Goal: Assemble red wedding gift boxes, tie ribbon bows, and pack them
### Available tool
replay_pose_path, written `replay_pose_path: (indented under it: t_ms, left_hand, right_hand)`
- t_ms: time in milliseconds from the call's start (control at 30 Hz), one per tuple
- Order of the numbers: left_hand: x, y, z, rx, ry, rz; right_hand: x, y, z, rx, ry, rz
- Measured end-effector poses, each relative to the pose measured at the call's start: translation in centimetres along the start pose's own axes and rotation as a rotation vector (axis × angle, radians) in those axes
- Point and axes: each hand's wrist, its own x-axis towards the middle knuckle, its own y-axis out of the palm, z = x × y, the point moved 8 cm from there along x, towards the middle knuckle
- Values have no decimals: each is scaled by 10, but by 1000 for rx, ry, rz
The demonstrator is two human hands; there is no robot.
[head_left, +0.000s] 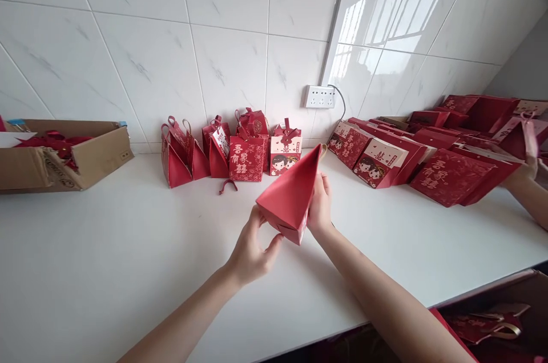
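Observation:
A red paper gift box (289,189) with a triangular side is held up above the middle of the white table. My left hand (256,251) grips its lower left corner, thumb at the bottom edge and fingers behind. Along the right side my right hand (320,203) holds it, fingers partly hidden by the box. A pale ribbon loop shows at the box's peak. Behind it, against the wall, stands a group of finished-looking red boxes with ribbon handles (246,157). A small dark red ribbon piece (228,185) lies in front of them.
At the left stands a cardboard box (103,152) with red ribbons inside. Many red boxes (454,174) lie stacked at the right, where another person's hand (528,163) holds one. A power strip (319,97) is on the wall. Below the table's front edge sits an open carton (492,289).

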Motion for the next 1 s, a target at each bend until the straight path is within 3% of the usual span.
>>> replay_pose_path:
  t_ms: [133, 267, 567, 833, 1000]
  left_hand:
    - [3, 0, -1, -150, -54, 56]
    - [6, 3, -3, -267, -92, 99]
    - [4, 0, 8, -300, -218, -26]
    - [6, -14, 15, -375, -281, -108]
    - [10, -21, 20, -386, -300, -149]
  right_hand:
    - [0, -2, -4, 141, 107, -74]
    - [-1, -2, -2, 113, 114, -70]
    - [0, -11, 0, 78, 66, -147]
    - [2, -7, -5, 106, 70, -87]
    - [-7, 4, 8, 64, 30, 18]
